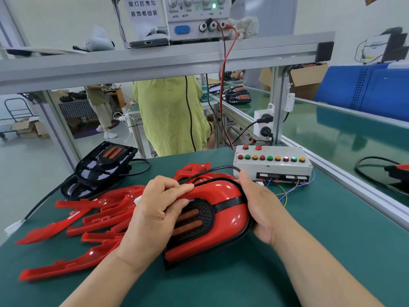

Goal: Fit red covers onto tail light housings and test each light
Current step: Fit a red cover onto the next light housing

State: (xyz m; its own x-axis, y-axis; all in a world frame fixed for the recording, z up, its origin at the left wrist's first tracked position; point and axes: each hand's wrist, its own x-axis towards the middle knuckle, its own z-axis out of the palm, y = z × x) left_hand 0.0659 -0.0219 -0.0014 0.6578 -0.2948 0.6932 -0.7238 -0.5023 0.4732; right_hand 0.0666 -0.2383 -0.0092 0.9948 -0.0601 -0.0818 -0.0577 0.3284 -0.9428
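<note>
A tail light with a glossy red cover on its black housing lies tilted on the green mat between my hands. My left hand grips its left side, fingers curled over the cover's upper edge and the black cable. Along its right edge my right hand holds it, thumb up by the top. Loose red covers lie piled to the left. Two bare black housings are stacked at the back left. A white test box with coloured buttons stands behind the light.
A power supply sits on the aluminium shelf above, its red lead dropping toward the test box. A person in a green top stands beyond the bench. A conveyor belt runs along the right with a blue crate.
</note>
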